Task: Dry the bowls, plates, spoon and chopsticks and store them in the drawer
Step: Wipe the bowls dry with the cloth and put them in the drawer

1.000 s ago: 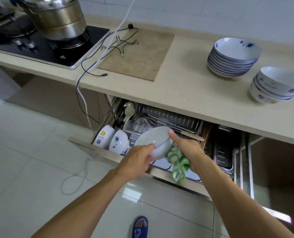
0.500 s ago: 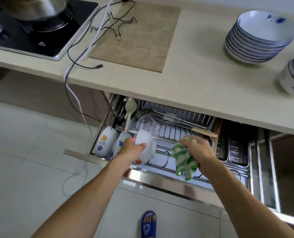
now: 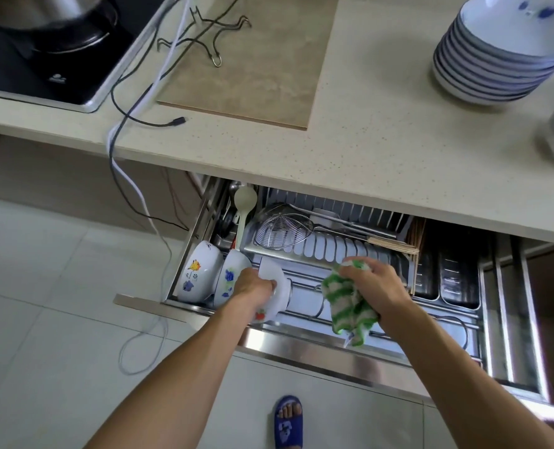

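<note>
Left hand (image 3: pixel 253 288) grips a white bowl (image 3: pixel 274 296) on edge, fingers curled over its rim, foot ring pointing right, red print low on the wall. Bowl sits at the front-left of the open drawer (image 3: pixel 317 346), just right of two racked bowls: a blue-flower bowl (image 3: pixel 232 277), touching or nearly so, then a yellow-flower bowl (image 3: pixel 198 270) at far left. All three stand on edge in one row running left to right, so the held bowl's slot looks to be directly below the fingers; judged next move is a short drop and release, no sideways travel. Right hand (image 3: pixel 376 291) is closed around a bunched green-and-white cloth (image 3: pixel 347 303), hovering over the rack's bare wire section, well right of the bowl and not touching it. Left hand clearly the nearer one. Stacked plates (image 3: pixel 496 56) remain on the counter (image 3: pixel 366 150) at far right, away from both hands; more bowls at the right edge are blurred.
</note>
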`<control>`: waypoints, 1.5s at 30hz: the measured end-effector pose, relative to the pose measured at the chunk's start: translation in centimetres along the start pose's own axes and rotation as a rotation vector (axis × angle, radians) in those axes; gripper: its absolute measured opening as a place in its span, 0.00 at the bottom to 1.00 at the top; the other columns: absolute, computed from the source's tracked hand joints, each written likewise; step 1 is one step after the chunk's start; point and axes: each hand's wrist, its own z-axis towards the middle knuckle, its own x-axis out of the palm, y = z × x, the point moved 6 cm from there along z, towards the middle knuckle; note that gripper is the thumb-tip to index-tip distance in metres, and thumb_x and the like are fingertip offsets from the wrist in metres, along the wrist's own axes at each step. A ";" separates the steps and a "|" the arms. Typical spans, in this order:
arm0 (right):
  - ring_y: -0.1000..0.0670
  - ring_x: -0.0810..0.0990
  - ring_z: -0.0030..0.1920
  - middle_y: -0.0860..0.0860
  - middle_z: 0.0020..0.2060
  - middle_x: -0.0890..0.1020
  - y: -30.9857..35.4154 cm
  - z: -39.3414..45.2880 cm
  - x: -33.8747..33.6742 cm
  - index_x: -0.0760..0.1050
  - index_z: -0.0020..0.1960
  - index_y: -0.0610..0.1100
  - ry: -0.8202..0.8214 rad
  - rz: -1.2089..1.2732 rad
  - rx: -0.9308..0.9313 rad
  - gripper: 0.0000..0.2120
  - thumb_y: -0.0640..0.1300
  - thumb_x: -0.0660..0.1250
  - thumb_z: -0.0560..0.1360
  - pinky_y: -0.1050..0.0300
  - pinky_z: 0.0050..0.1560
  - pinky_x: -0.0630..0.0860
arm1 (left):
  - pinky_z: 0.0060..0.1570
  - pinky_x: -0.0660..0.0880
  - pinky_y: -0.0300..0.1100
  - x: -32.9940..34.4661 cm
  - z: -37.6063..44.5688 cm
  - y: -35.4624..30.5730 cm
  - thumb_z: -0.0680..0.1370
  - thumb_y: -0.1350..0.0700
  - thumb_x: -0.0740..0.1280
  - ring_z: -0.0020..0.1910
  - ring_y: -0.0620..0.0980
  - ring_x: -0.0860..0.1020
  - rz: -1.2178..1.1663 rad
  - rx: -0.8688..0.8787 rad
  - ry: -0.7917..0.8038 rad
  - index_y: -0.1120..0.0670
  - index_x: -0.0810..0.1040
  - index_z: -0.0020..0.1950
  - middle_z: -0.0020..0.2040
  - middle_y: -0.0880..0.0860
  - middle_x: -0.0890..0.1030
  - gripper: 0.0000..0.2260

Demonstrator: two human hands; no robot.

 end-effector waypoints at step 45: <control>0.52 0.81 0.42 0.57 0.41 0.77 -11.9 -24.2 -54.8 0.69 0.58 0.54 -0.845 0.106 -0.345 0.12 0.43 0.67 0.79 0.43 0.46 0.82 | 0.77 0.54 0.50 46.6 -46.2 -24.6 0.81 0.43 0.59 0.78 0.53 0.59 1.100 1.640 -0.080 0.52 0.62 0.79 0.77 0.54 0.66 0.27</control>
